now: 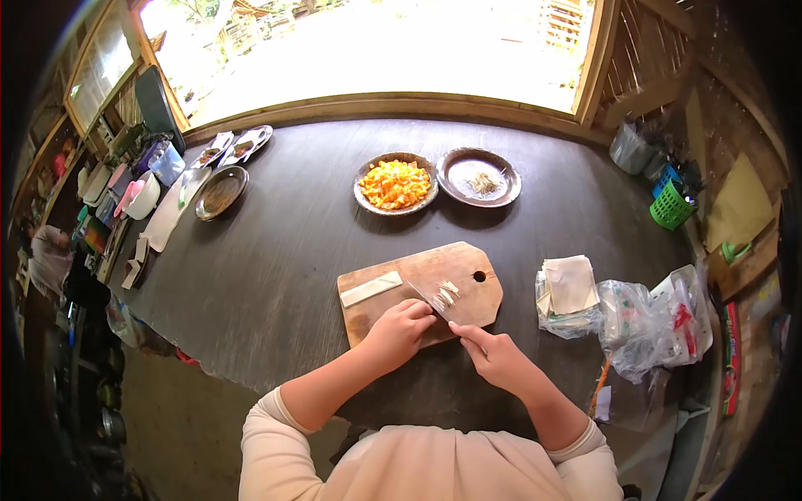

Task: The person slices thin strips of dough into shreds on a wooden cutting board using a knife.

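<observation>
"Where was the knife?"

"In the right hand, its fingers closed around the handle; the blade slanted across the cutting board, just beside the pale slivers."

"And the left hand?"

"Its fingers were bent and drawn together near the blade; I couldn't tell what, if anything, they pinched."

"The folded pale strip?"

"Flat on the board, left of the slivers; the stacked pale sheets sat to the board's right."

"What did clean slicing need?"

"Tucked fingertips, I'd judge; short, even strokes; knuckles guiding the blade, never under it."
</observation>
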`<state>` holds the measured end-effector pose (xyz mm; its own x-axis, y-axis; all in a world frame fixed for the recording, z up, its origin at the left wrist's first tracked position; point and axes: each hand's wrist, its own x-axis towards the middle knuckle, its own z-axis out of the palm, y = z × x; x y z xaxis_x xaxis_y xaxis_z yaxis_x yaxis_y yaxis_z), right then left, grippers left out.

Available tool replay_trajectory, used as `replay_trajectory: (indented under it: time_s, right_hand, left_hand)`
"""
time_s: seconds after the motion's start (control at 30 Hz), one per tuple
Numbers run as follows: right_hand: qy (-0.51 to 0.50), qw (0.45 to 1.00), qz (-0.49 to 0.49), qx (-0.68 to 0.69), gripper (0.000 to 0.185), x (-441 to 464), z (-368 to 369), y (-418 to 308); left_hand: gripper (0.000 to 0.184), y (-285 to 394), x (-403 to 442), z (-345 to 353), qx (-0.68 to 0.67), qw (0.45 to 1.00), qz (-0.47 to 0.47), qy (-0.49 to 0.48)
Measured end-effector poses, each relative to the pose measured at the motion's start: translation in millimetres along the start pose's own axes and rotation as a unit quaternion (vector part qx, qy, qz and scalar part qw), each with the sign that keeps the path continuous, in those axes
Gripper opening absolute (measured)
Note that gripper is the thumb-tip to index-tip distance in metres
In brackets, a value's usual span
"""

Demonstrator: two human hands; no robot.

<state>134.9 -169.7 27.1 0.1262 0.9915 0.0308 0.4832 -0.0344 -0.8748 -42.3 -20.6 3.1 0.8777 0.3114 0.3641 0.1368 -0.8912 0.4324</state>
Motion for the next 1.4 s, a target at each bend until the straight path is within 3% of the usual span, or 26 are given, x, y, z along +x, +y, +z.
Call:
replay_trajectory:
  time_s: [0.9, 0.97, 1.1, 1.2, 1.4]
  right_hand:
    - [-0.017, 0.999, 0.03, 0.008, 0.03, 0.3, -1.5, -4.4]
    - [0.005, 1.0, -0.017, -0.007, 0.031, 5.5, 5.1, -0.3]
    - [-0.002, 1.0, -0.014, -0.011, 0.03, 3.4, -2.0, -7.6]
    - [-0.033, 0.998, 0.052, -0.018, 0.03, -1.6, -9.4, -17.1]
    - [0.011, 0.999, -0.033, -0.011, 0.031, 2.7, 3.1, 5.9]
  left_hand:
    - [0.025, 0.0, -0.2, 0.5, -0.008, 1.0, -0.007, -0.005]
    - [0.024, 2.2, 1.0, -1.0, -0.004, 1.0, -0.007, 0.002]
    - [0.025, 1.0, 0.7, -1.1, -0.008, 1.0, -0.01, 0.001]
    - [0.025, 0.3, -1.5, -1.4, -0.001, 1.0, -0.009, -0.006]
    - [0.025, 2.8, -1.0, 0.1, 0.0, 1.0, -0.012, 0.0]
